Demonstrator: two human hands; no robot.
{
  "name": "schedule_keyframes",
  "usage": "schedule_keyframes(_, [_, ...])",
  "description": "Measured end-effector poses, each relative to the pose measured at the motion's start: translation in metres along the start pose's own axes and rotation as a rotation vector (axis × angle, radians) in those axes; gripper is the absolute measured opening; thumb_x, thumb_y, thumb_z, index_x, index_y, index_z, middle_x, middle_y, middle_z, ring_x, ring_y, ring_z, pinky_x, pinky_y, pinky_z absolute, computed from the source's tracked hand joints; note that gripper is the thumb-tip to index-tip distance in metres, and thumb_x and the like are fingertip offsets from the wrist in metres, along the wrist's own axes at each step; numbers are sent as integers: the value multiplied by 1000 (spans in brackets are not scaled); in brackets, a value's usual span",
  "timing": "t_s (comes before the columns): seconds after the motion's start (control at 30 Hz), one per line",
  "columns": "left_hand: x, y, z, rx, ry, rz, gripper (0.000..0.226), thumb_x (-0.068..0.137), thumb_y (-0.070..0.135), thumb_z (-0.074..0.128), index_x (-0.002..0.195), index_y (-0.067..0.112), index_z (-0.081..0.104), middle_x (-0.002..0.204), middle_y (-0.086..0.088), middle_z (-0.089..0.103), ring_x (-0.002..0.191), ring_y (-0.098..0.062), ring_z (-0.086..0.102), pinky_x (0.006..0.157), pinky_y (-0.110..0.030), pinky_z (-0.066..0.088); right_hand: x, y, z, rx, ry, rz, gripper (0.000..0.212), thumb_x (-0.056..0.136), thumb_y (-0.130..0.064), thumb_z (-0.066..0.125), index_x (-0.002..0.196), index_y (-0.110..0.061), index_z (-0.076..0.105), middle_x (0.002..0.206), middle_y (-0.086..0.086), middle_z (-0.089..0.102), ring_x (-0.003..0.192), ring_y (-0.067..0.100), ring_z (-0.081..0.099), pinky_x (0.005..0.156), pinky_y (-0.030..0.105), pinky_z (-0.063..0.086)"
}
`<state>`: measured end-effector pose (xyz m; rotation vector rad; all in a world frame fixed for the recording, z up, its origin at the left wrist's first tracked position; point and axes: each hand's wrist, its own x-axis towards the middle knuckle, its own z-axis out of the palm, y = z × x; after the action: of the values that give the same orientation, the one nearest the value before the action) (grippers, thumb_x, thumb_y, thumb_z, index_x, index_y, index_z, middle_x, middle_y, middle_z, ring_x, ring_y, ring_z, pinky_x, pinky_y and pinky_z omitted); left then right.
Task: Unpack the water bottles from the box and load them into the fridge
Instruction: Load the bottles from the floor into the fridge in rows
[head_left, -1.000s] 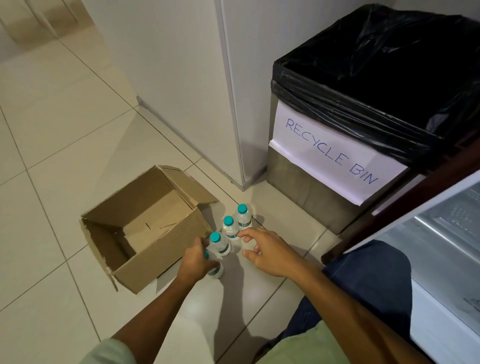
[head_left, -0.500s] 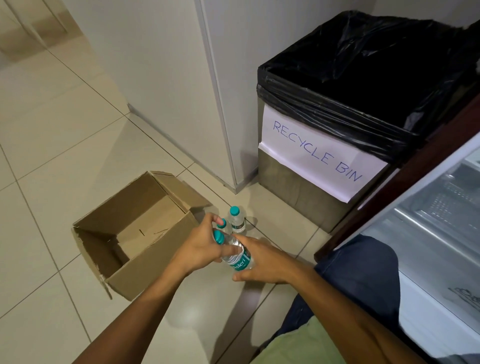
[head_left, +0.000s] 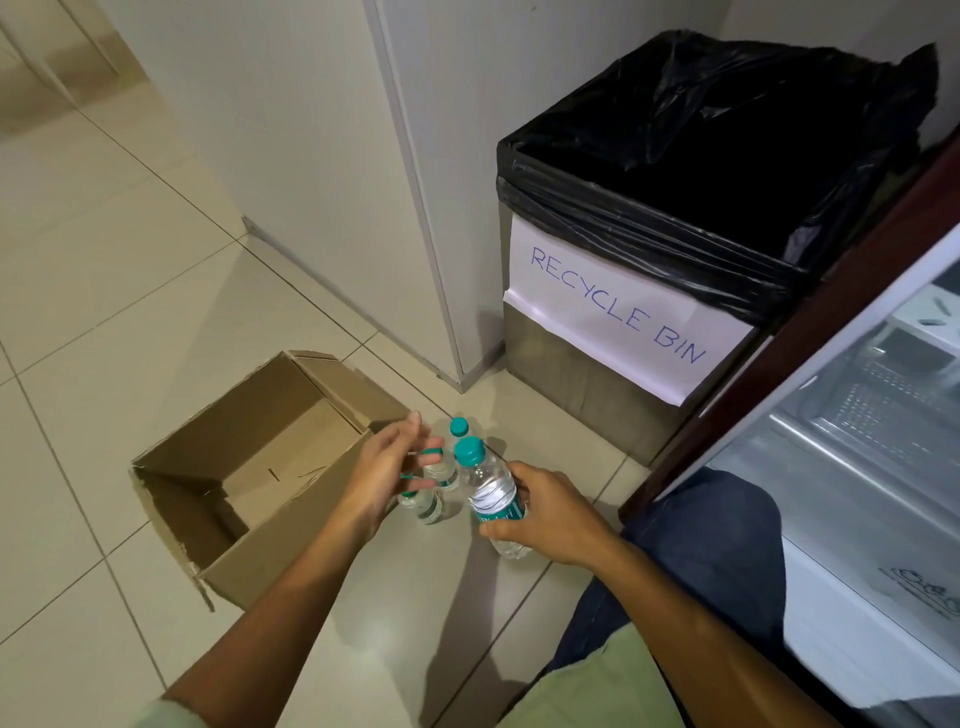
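While right hand (head_left: 545, 512) grips bottle (head_left: 493, 496), left hand (head_left: 387, 475) hovers beside.

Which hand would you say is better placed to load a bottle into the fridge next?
Right. The right hand already grips a water bottle and is nearer the open fridge; the left hand is open above the standing bottles.

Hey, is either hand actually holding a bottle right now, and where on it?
Yes. The right hand grips one water bottle around its lower body, at the label. The left hand holds nothing; its fingers are spread above the bottles standing on the floor.
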<state>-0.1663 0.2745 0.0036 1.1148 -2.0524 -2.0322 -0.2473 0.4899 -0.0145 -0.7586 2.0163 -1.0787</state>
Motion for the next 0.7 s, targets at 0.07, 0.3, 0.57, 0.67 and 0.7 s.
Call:
schedule_keyframes(0.07, [13, -27, -2, 138, 186, 84, 24, 89, 43, 65, 100, 23, 63, 94, -1, 70, 93, -26, 68, 71, -34, 59, -3, 2, -5, 28, 24, 15, 46, 75, -39, 85, 110, -48, 56, 107, -24, 69, 98, -6, 66, 81, 15, 55])
schedule_keyframes(0.3, [39, -103, 5, 410, 387, -65, 86, 71, 33, 86, 140, 14, 37, 139, -9, 45, 126, -29, 46, 107, -46, 44, -14, 13, -19, 109, 143, 45, 54, 71, -40, 86, 119, -34, 62, 108, -15, 72, 96, -1, 68, 84, 25, 58])
schedule_keyframes(0.57, [54, -128, 22, 275, 286, -190, 84, 76, 16, 83, 144, 11, 33, 144, -12, 46, 129, -34, 49, 109, -48, 42, -34, 19, -27, 180, 186, 59, 61, 63, -52, 84, 117, -35, 62, 108, -17, 72, 97, 4, 70, 90, 35, 59])
schedule_keyframes(0.67, [54, -130, 25, 314, 333, -177, 73, 81, 16, 79, 141, 9, 39, 140, -13, 52, 125, -35, 52, 107, -49, 43, -41, 20, -29, 226, 202, 68, 64, 64, -50, 85, 121, -36, 60, 112, -18, 71, 101, 3, 69, 92, 33, 58])
schedule_keyframes(0.7, [53, -131, 25, 323, 339, -164, 69, 82, 15, 78, 140, 8, 42, 137, -13, 54, 123, -35, 54, 106, -49, 45, -42, 19, -30, 241, 207, 67, 66, 64, -50, 86, 123, -36, 60, 113, -18, 71, 102, 3, 69, 93, 33, 58])
